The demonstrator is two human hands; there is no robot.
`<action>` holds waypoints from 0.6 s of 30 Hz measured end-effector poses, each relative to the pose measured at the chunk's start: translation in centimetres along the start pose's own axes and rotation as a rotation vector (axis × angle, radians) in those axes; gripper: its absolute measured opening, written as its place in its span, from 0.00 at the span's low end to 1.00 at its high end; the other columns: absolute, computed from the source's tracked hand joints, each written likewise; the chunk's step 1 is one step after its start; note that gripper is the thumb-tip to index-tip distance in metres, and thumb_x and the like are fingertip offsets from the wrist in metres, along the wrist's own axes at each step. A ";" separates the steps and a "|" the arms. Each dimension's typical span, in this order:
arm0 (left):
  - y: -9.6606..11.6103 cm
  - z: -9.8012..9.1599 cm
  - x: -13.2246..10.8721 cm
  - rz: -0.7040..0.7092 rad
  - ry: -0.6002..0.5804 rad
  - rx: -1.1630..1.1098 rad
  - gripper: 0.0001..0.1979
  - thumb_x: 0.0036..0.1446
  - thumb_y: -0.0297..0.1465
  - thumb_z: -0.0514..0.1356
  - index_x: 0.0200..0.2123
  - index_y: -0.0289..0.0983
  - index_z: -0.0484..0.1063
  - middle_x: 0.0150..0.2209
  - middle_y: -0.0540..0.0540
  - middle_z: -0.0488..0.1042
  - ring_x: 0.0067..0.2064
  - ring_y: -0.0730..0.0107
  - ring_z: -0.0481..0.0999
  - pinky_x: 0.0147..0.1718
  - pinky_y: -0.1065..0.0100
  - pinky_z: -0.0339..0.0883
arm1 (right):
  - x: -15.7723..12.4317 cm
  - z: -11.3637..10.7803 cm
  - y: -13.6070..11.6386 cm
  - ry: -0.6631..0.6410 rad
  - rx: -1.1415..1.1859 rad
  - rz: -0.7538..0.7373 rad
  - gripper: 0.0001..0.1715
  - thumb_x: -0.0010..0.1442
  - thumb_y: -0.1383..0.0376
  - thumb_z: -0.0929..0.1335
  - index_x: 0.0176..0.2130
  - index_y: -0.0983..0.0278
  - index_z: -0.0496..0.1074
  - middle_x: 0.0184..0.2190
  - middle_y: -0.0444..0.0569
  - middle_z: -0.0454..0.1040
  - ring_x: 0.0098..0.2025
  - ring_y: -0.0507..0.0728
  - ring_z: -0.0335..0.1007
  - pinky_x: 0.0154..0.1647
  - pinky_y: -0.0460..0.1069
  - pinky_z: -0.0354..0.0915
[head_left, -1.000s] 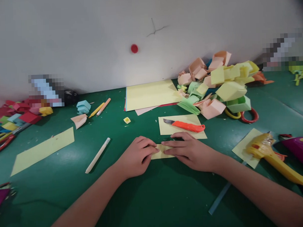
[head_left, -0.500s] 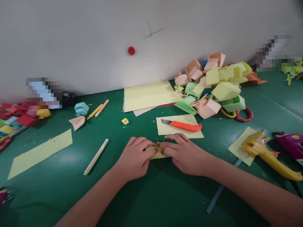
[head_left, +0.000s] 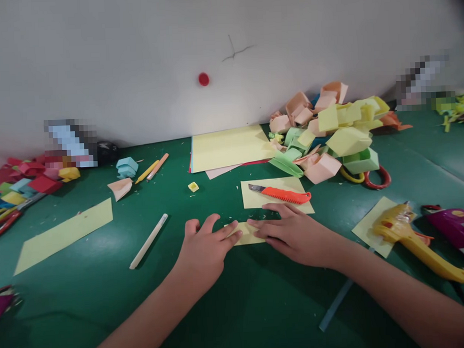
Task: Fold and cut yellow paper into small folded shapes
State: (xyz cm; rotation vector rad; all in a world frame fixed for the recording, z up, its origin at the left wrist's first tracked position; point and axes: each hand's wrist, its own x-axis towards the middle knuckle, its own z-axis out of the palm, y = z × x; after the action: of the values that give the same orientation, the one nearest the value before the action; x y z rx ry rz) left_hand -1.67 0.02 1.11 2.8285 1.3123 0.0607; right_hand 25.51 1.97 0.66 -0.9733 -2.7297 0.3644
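A narrow pale yellow paper strip [head_left: 244,234] lies on the green table between my hands. My left hand [head_left: 204,244] rests on its left end with thumb and forefinger stretched out and the other fingers apart. From the right, my right hand [head_left: 295,232] presses its extended fingertips on the strip's other end. Just beyond my right hand, a red-orange utility knife [head_left: 286,194] with its blade out lies on a pale yellow paper piece [head_left: 251,199]. A whitish stick-like pen [head_left: 148,241] lies left of my left hand.
Folded paper pieces [head_left: 314,135] are heaped at the back right, by scissors [head_left: 379,178]. A yellow glue gun [head_left: 417,238] lies at the right. Paper sheets [head_left: 231,147] are stacked against the wall. A long paper strip [head_left: 66,233] is at the left.
My fingers have gone from pinching along the paper's far edge to lying flatter on it. My left hand's fingers have spread, and more of the strip shows.
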 end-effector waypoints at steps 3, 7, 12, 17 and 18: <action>0.6 0.3 -0.5 -0.063 -0.002 0.013 0.33 0.52 0.16 0.55 0.59 0.47 0.72 0.64 0.48 0.70 0.63 0.37 0.63 0.44 0.42 0.59 | -0.3 -0.5 0.3 0.008 0.034 0.037 0.19 0.72 0.62 0.62 0.57 0.56 0.73 0.57 0.50 0.76 0.67 0.69 0.57 0.60 0.69 0.65; 1.3 0.6 -1.0 -0.121 -0.002 0.033 0.33 0.53 0.17 0.57 0.59 0.48 0.71 0.65 0.43 0.68 0.64 0.33 0.63 0.45 0.39 0.59 | -0.4 -1.2 0.6 -0.032 0.058 0.116 0.21 0.73 0.57 0.60 0.58 0.55 0.74 0.53 0.51 0.79 0.67 0.69 0.58 0.56 0.67 0.68; 1.9 0.6 -1.2 -0.143 0.017 0.066 0.31 0.56 0.18 0.56 0.60 0.46 0.71 0.64 0.39 0.68 0.65 0.33 0.63 0.46 0.37 0.58 | -0.3 -1.3 0.7 -0.031 0.073 0.137 0.21 0.74 0.56 0.59 0.57 0.54 0.75 0.53 0.50 0.78 0.65 0.66 0.61 0.55 0.64 0.69; 1.9 0.7 -1.2 -0.142 -0.005 0.090 0.32 0.54 0.19 0.57 0.61 0.46 0.70 0.63 0.36 0.69 0.66 0.33 0.64 0.47 0.34 0.57 | -0.4 -1.0 0.8 -0.007 0.081 0.136 0.21 0.73 0.57 0.60 0.56 0.54 0.76 0.52 0.50 0.79 0.64 0.66 0.63 0.54 0.63 0.70; 1.9 0.7 -1.3 -0.145 -0.008 0.087 0.32 0.53 0.19 0.57 0.61 0.46 0.70 0.63 0.36 0.69 0.66 0.33 0.63 0.47 0.33 0.56 | -0.4 -0.9 0.9 -0.004 0.080 0.133 0.21 0.73 0.57 0.60 0.56 0.54 0.76 0.52 0.50 0.79 0.64 0.66 0.63 0.54 0.63 0.70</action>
State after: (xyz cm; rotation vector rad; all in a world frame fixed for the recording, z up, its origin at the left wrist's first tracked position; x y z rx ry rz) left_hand -0.99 -2.18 0.43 2.7893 1.5509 -0.0104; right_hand 26.56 2.53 1.23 -1.1362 -2.6386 0.4947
